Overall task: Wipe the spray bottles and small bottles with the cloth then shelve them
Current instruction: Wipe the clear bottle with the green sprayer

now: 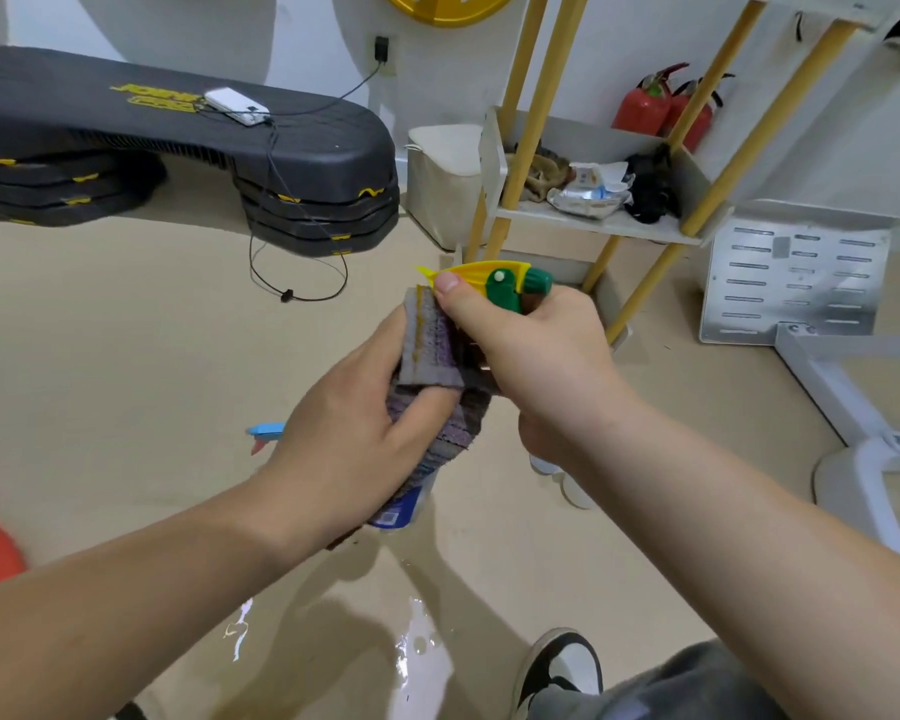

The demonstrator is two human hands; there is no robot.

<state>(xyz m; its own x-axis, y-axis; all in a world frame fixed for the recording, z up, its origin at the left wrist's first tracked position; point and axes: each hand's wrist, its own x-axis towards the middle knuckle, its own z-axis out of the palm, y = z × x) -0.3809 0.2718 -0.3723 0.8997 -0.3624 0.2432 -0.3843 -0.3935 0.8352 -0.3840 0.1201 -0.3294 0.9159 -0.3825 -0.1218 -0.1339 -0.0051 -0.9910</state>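
My right hand (536, 356) grips the neck of a spray bottle with a yellow and green trigger head (494, 280), thumb up against the yellow part. My left hand (354, 433) holds a grey and purple striped cloth (432, 356) wrapped round the bottle's body. The bottle's lower end with a blue label (401, 511) pokes out below the cloth. A second sprayer with a blue head (266, 431) peeks out behind my left wrist on the floor. Small white bottles (567, 480) stand on the floor, mostly hidden under my right forearm.
A white shelf unit with yellow posts (593, 220) stands ahead, holding rags and packets. Black aerobic steps (178, 148) with a phone and cable lie at the left. Red extinguishers (655, 106) stand behind the shelf. A white panel (796, 283) leans at the right. The floor near my shoe (557, 667) is wet.
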